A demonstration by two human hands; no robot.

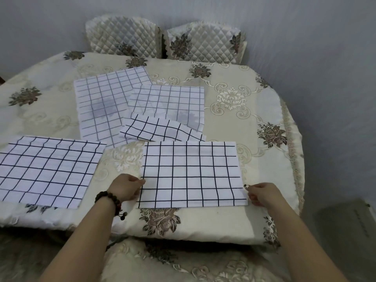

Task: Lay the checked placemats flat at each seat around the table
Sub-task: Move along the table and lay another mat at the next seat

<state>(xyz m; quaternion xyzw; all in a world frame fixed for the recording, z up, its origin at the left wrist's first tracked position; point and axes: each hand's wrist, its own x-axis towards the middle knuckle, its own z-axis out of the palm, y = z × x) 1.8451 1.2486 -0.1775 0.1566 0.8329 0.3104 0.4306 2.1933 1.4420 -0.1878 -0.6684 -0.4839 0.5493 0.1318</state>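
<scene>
- While my left hand [124, 187] and right hand [262, 193] each pinch a side edge of the near placemat [191, 174], I'd tug outward.
- I'd square it to the worktop [203, 224] rim at 6 o'clock.

Left hand [125, 187] and right hand [262, 193] are pinching the side edges of the near placemat [191, 174], which is lying flat on the floral tablecloth [244, 110]. A second placemat [46, 169] is lying flat to the left. Two paler mats [101, 106] [168, 102] are overlapping behind; a crumpled one [158, 131] is sitting between. Two quilted chairs [162, 40] are standing at the far edge.
</scene>
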